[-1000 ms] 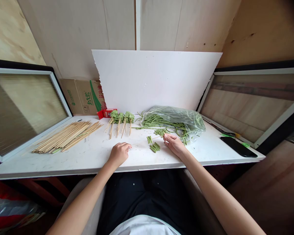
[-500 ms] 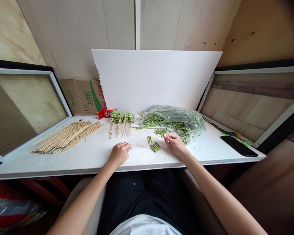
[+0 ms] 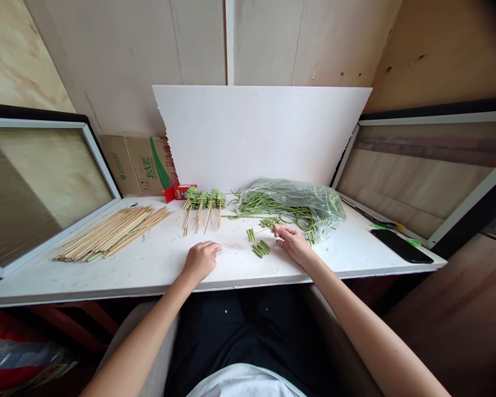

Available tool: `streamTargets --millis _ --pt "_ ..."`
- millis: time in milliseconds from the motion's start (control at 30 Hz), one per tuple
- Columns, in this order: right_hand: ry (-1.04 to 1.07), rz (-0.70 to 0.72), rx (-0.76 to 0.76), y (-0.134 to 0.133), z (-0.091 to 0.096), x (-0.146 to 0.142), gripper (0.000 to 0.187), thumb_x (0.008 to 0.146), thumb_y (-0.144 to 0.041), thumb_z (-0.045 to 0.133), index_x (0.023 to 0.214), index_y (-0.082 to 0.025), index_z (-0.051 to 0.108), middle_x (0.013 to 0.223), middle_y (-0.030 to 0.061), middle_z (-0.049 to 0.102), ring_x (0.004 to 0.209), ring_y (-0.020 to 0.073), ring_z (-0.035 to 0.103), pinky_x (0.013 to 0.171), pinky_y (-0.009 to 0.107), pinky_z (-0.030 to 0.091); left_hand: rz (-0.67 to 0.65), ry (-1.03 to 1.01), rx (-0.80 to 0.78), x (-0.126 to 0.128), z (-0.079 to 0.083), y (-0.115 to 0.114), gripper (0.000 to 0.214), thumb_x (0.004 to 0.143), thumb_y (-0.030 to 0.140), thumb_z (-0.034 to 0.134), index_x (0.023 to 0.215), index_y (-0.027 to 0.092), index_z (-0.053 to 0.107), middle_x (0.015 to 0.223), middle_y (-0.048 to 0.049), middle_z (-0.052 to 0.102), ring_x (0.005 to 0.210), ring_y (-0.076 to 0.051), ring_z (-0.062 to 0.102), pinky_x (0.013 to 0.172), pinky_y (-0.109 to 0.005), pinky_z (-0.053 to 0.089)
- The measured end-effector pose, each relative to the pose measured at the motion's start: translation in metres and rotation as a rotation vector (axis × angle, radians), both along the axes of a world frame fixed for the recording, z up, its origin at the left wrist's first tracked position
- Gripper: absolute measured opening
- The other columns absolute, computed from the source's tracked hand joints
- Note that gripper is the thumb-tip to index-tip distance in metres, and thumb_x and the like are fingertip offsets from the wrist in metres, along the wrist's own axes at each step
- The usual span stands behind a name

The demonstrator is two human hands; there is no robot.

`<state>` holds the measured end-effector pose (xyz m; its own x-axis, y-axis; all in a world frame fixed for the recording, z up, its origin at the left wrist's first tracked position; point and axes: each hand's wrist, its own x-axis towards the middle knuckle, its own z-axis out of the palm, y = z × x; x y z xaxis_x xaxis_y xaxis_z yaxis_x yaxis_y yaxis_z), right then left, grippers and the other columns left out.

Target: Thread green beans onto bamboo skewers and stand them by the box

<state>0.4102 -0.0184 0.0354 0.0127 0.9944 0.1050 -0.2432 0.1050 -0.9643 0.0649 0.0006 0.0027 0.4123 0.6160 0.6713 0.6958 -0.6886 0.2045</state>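
My left hand rests near the front edge of the white table, its fingers curled in and nothing visible in them. Further right, my right hand reaches to a heap of short-cut green bean pieces, thumb and fingertips pinched together at its right side. What they pinch is too small to make out. A thin pale stick seems to lie just left of the fingertips. Two small groups of cut bean pieces, one row and one larger bunch, lie left of this hand.
Bare bamboo skewers lie in a pile at left. Skewered bean bundles stand at the back beside a red box. A plastic bag of long beans lies behind my right hand; a black phone is at right.
My right hand has shifted very slightly at the heap of bean pieces, its fingertips lower. My left hand stays in place. The whole view has moved a little.
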Motion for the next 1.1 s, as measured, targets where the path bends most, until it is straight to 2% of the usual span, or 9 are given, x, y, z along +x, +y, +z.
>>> streamTargets --millis 333,600,867,1000,1100 --pt "-0.076 -0.074 0.035 0.004 -0.007 0.0 0.033 0.073 -0.052 0.09 0.088 -0.024 0.082 0.095 0.0042 0.072 0.079 0.0157 0.057 0.067 0.028 0.045 -0.032 0.006 0.006 0.0 0.0 0.002 0.039 0.074 -0.007 0.051 0.086 0.021 0.075 0.084 -0.003 0.079 0.075 -0.021 0.072 0.073 -0.031 0.054" --pt "-0.213 -0.107 0.139 0.001 -0.006 -0.004 0.034 0.076 -0.057 0.086 0.084 -0.024 0.081 0.095 0.0055 0.074 0.08 0.0179 0.057 0.069 0.03 0.043 -0.005 -0.004 -0.029 -0.001 -0.002 0.003 0.035 0.077 -0.004 0.053 0.086 0.021 0.076 0.085 -0.0027 0.081 0.078 -0.02 0.074 0.071 -0.03 0.056" --pt "-0.203 -0.164 0.178 -0.003 0.0 -0.014 0.032 0.078 -0.054 0.086 0.086 -0.024 0.081 0.088 0.0056 0.071 0.075 0.0185 0.053 0.069 0.033 0.042 -0.006 -0.03 -0.061 -0.001 -0.002 0.003 0.031 0.082 -0.003 0.053 0.088 0.021 0.073 0.085 -0.0024 0.079 0.077 -0.019 0.073 0.069 -0.028 0.054" --pt "-0.131 -0.206 0.11 0.001 -0.003 -0.015 0.034 0.075 -0.054 0.087 0.087 -0.023 0.08 0.088 0.006 0.07 0.078 0.0185 0.055 0.065 0.03 0.042 0.01 -0.014 -0.032 0.002 0.001 0.001 0.03 0.088 0.0 0.052 0.092 0.021 0.072 0.081 -0.0026 0.076 0.075 -0.019 0.07 0.071 -0.029 0.052" --pt "-0.054 -0.239 0.044 0.004 -0.006 -0.014 0.033 0.072 -0.053 0.088 0.085 -0.024 0.08 0.088 0.0053 0.07 0.079 0.0178 0.057 0.061 0.028 0.042 0.016 -0.024 0.007 0.004 0.004 -0.001 0.016 0.097 0.013 0.058 0.098 0.021 0.072 0.09 -0.0042 0.078 0.079 -0.02 0.07 0.078 -0.033 0.052"
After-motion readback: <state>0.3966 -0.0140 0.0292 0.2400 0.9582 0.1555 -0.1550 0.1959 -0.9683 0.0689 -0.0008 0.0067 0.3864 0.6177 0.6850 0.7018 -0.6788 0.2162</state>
